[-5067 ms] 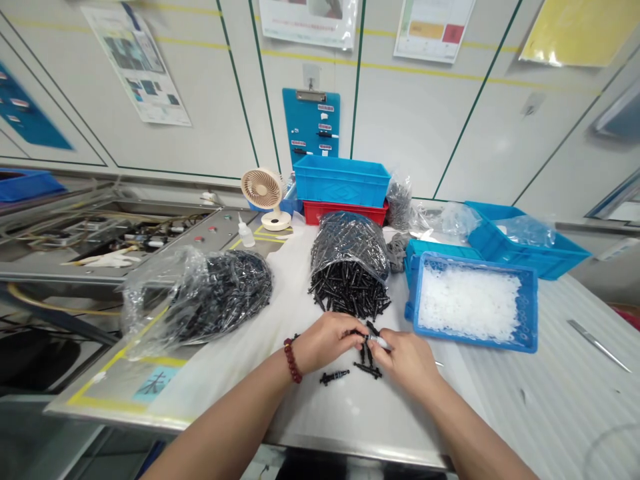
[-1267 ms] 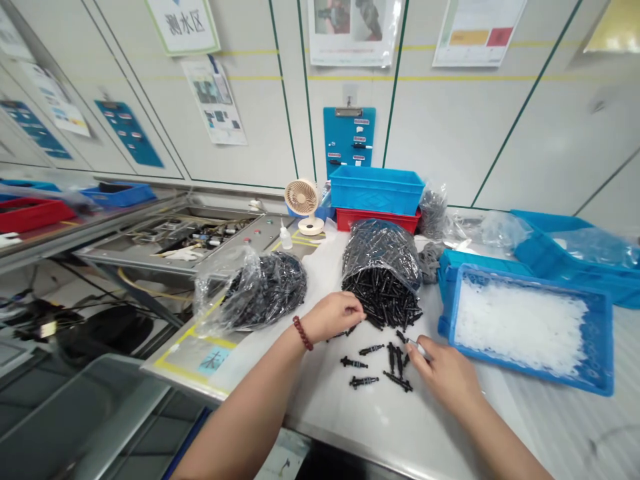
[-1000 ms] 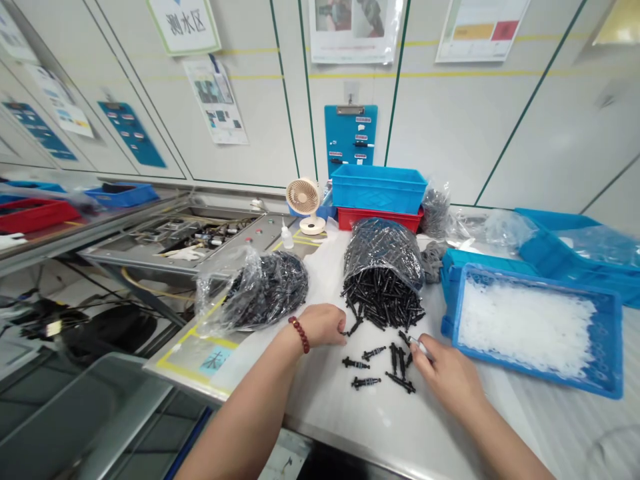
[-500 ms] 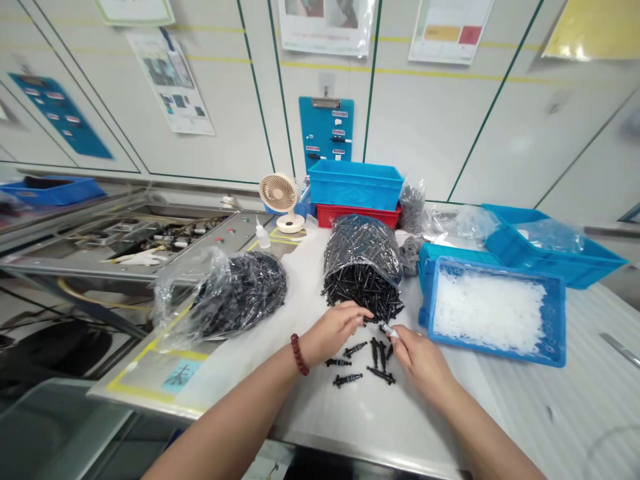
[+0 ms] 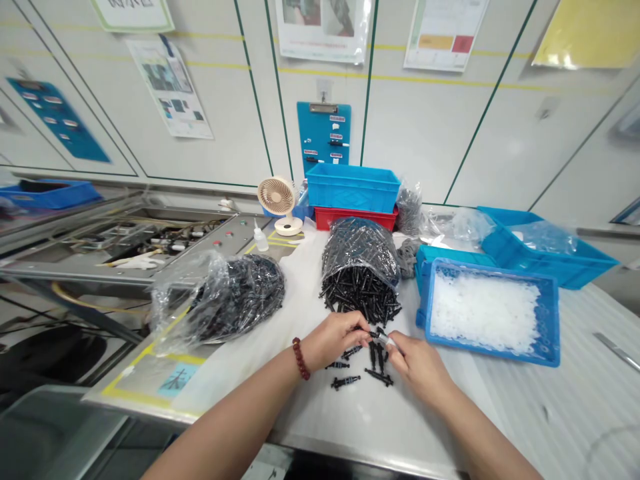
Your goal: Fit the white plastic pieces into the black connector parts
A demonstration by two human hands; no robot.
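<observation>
Left hand [image 5: 345,337]: fingers pinched a slim black rod-shaped part [image 5: 374,334], between the hands
Right hand [image 5: 417,360]: fingers gripped a white cylindrical tool [image 5: 386,340]
Part and tool: had just come together, work apparently beginning

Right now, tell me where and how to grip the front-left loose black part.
Probably best pinched across the middle of the black part, from above and the near side of the table. It lies flat, long and slim, pointing roughly left to right, so thumb and finger could straddle it. The left hand is beyond it.
</observation>
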